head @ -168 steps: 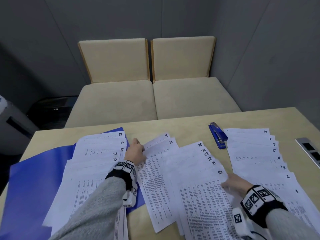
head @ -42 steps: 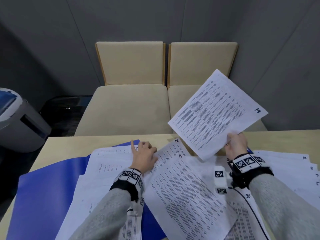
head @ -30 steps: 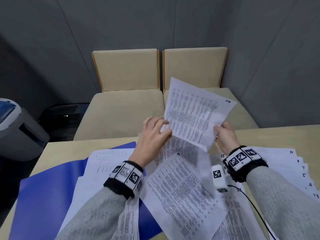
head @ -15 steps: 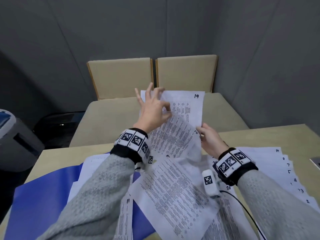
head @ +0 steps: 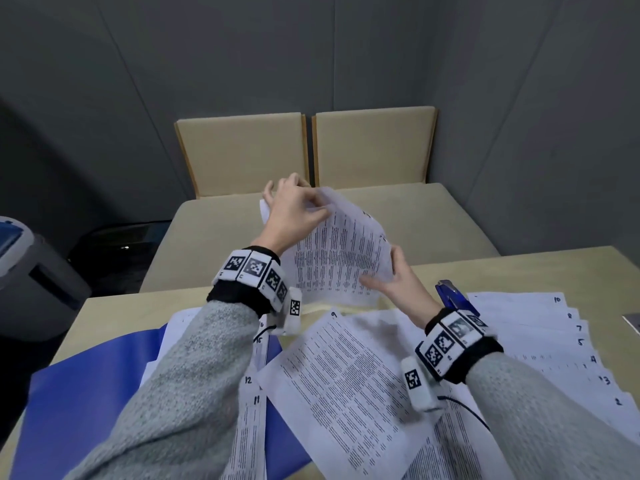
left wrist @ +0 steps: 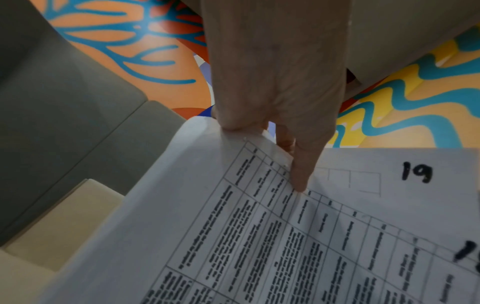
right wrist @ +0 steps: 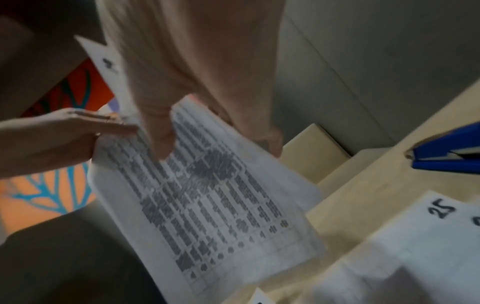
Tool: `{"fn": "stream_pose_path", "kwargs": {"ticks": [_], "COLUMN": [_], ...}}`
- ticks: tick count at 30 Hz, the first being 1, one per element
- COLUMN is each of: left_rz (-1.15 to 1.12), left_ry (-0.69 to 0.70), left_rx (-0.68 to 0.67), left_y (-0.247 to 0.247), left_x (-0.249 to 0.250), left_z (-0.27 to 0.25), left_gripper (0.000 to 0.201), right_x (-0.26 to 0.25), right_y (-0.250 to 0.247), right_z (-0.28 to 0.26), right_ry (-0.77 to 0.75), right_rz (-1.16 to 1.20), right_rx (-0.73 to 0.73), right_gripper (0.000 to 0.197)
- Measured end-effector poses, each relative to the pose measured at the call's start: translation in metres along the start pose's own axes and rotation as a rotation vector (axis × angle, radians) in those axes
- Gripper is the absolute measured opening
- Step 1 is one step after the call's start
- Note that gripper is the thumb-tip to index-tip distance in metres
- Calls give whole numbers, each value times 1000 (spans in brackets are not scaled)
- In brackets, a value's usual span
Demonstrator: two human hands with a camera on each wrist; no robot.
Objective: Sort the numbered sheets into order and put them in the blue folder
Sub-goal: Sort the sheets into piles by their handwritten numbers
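Two printed sheets are held together in the air above the table's far edge. The front sheet (head: 341, 258) is 18 and, in the left wrist view, sheet 19 (left wrist: 389, 185) lies behind sheet 18 (left wrist: 259, 236). My left hand (head: 304, 202) pinches their top left corner. My right hand (head: 381, 273) grips the lower right edge, thumb (right wrist: 161, 135) on the printed face. The open blue folder (head: 86, 386) lies at the table's left, under a pile of sheets (head: 254, 407) showing 11 and 12. Sheet 9 (head: 346, 375) lies loose in the middle.
A fan of sheets (head: 540, 327) numbered 10 down to 2 covers the table's right side. A blue stapler (head: 453, 299) sits behind my right wrist. Sheet 25 (right wrist: 441, 209) lies below my right hand. Two beige seats (head: 374, 216) stand beyond the table, and a grey machine (head: 31, 275) is at the left.
My right hand lifted sheet 19 off the table and my left hand came up to meet it. Sheet 18 now lies in front of 19, and both hands hold the pair.
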State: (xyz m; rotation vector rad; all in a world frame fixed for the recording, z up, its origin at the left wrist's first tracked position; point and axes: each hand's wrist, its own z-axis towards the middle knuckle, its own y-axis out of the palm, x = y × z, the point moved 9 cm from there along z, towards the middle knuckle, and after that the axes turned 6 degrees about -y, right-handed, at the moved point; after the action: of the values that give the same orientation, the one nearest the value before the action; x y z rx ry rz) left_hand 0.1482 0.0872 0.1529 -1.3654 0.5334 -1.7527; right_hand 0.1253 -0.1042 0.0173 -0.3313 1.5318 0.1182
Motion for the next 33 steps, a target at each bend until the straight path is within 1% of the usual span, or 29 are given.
{"fn": "stream_pose_path", "kwargs": {"ticks": [2,3,5,7,9,10,11,12,13,14,16,17,19,20,21,23,25,27,29,31,33], "left_rz": [-36,-40,-13,56,118,131,128,111,88,74,114,166,339,428,487,514,503,502,498,471,436], "left_ry": [12,27,65,110,131,113,74,18,-45,-109,-217,-273,-384,-418,-432,-423,-397,-369,-342,-323,-314], "left_rx": [31,51,101,178,283,325,337,311,248,144,-132,-266,-488,-562,-607,-619,-577,-535,-530,-522,-501], "left_y": [-9,-14,-20,-24,-25,-26,-25,-19,-9,7,46,63,89,96,101,103,98,92,87,81,72], "left_x": [1,2,5,3,-9,-21,-37,-59,-85,-115,-173,-199,-240,-253,-262,-265,-269,-271,-270,-266,-261], "left_z": [2,2,0,-4,-12,-17,-22,-26,-31,-37,-54,-67,-94,-105,-112,-116,-110,-104,-103,-103,-106], "left_gripper": [15,14,13,16,29,38,45,49,49,47,43,40,39,42,45,52,51,42,33,24,19], "right_x": [-15,-19,-23,-28,-25,-20,-13,-1,11,24,48,57,72,79,85,94,98,97,91,87,86], "right_y": [-7,-11,-13,-17,-32,-43,-52,-61,-66,-69,-69,-67,-61,-58,-55,-46,-38,-31,-23,-9,13], "right_z": [6,9,14,17,20,21,22,23,23,22,19,18,17,19,22,29,39,50,61,71,81], "right_ry": [-79,-103,-117,-120,-114,-96,-68,-20,41,97,177,198,232,243,256,283,297,295,277,265,253], "right_rz": [-40,-38,-11,-11,-5,6,23,40,60,84,119,125,130,125,126,139,148,146,138,149,177], "right_rx": [138,190,235,292,412,476,526,564,589,607,629,632,633,636,636,628,641,666,672,656,610], "right_gripper": [28,23,32,33,31,29,28,27,26,25,16,12,14,19,22,21,16,11,9,13,19]}}
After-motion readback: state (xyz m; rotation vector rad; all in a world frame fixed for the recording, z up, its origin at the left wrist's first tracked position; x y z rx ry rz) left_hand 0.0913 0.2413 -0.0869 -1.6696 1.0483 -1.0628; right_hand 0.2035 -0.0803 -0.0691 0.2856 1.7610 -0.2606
